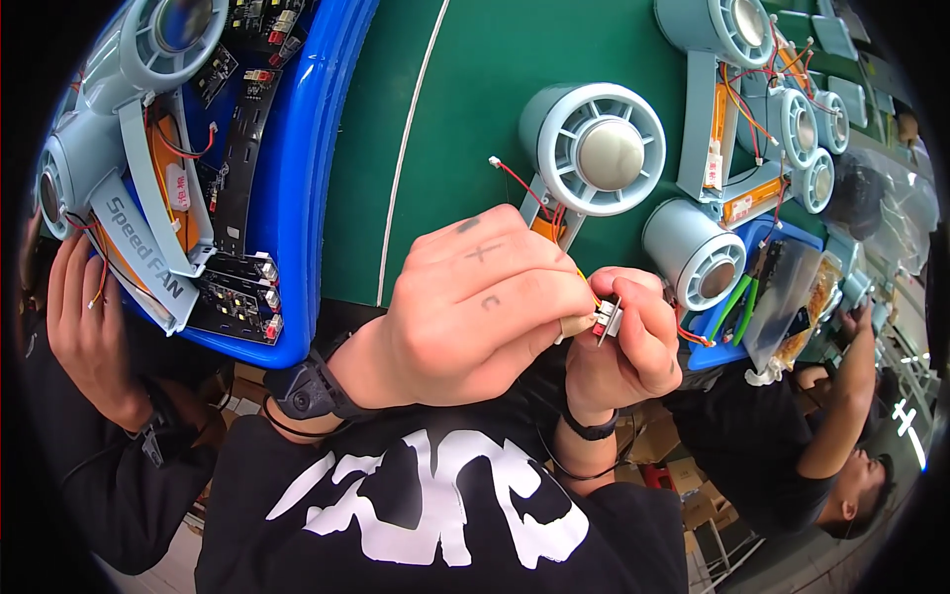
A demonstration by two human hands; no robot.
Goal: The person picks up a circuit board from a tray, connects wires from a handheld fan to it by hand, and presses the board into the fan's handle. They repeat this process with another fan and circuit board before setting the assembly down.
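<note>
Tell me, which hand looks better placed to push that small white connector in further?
Probably the left hand: its fingertips pinch the small white connector and its orange wires from the side, while the right hand grips the part beneath, seemingly steadying it.

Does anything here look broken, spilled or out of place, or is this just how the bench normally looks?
Nothing looks broken or spilled. The left hand and right hand pinch a small white connector between them. One loose red wire with a white plug end lies on the green table beside the grey fan unit, not plugged into anything.
</note>
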